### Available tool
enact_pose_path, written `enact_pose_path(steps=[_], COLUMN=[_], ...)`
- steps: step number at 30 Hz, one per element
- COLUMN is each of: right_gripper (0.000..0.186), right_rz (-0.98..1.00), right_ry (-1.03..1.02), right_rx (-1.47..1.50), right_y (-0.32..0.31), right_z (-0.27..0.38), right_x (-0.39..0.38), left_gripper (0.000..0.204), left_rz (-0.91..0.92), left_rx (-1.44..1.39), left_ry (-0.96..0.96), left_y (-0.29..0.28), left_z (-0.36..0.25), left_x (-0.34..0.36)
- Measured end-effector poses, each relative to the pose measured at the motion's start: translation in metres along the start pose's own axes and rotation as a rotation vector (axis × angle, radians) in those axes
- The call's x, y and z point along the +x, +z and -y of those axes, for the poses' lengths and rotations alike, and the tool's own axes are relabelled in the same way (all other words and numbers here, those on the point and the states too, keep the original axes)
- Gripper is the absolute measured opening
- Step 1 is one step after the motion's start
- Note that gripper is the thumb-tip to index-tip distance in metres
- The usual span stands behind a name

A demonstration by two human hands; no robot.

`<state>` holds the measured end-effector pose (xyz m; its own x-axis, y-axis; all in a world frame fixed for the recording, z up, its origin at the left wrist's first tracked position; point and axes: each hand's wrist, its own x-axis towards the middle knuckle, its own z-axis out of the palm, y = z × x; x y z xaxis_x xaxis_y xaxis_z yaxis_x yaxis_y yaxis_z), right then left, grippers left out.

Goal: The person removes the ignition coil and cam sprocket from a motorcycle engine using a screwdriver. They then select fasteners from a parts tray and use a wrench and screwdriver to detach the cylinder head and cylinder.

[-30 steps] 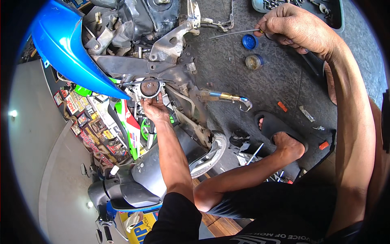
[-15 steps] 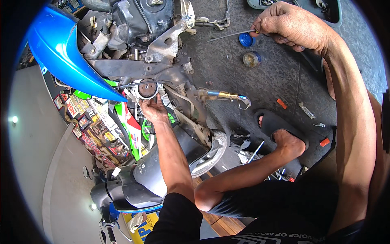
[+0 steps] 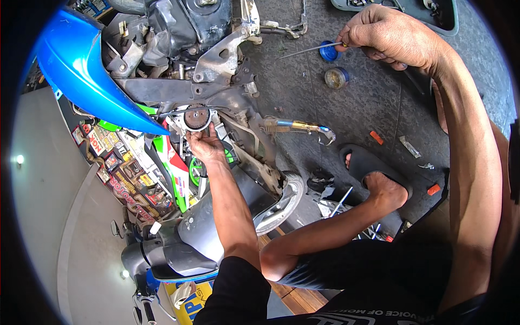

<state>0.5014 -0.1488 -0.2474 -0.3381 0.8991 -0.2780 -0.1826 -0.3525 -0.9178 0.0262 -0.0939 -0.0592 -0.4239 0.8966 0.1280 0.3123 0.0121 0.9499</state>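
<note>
My left hand (image 3: 206, 145) reaches up under a round toothed metal part (image 3: 197, 117) in a pale metal surround, beside the motorcycle frame (image 3: 162, 89). Its fingers are closed about the lower rim; the thumb side is partly hidden. Out to the right, my right hand (image 3: 387, 38) is closed around a screwdriver-like tool, its handle mostly covered by the fingers. The thin metal shaft (image 3: 309, 51) points left over the floor. Below that hand lie a blue round lid (image 3: 329, 51) and a small open jar (image 3: 336, 78) with yellowish-brown contents.
A grey tray (image 3: 449, 28) holding metal parts stands at the upper right. A blue body panel (image 3: 92, 81) hangs over the left side. A bluish metal lever (image 3: 306, 128) juts rightward. Orange pieces (image 3: 376, 137) lie near my sandal (image 3: 363, 162). A scooter (image 3: 206, 227) stands behind my left arm.
My right hand has shifted slightly down and to the right with the tool. My left hand stays at the round toothed part.
</note>
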Motion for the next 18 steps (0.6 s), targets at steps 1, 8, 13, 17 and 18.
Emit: enact_pose_path(steps=[1, 8, 13, 17, 18], right_gripper=[0.03, 0.031, 0.019, 0.03, 0.025], right_rz=[0.011, 0.007, -0.096, -0.014, 0.002], right_ry=[-0.015, 0.014, 0.067, 0.06, -0.022], right_rx=[0.014, -0.036, -0.034, -0.096, -0.043], right_y=[-0.001, 0.003, 0.02, 0.022, 0.024], right_z=[0.0, 0.009, 0.013, 0.011, 0.004], right_x=[-0.001, -0.003, -0.007, -0.009, -0.006], left_gripper=[0.075, 0.063, 0.052, 0.075, 0.091], left_rz=[0.001, 0.011, 0.015, -0.117, -0.098], left_rx=[0.003, 0.022, -0.009, 0.242, 0.3], left_ry=[0.003, 0.021, 0.038, 0.129, 0.116], left_y=[0.0, 0.002, 0.007, 0.03, 0.025], left_z=[-0.002, -0.008, -0.007, -0.005, -0.003], left_x=[0.0, 0.0, -0.008, -0.019, -0.014])
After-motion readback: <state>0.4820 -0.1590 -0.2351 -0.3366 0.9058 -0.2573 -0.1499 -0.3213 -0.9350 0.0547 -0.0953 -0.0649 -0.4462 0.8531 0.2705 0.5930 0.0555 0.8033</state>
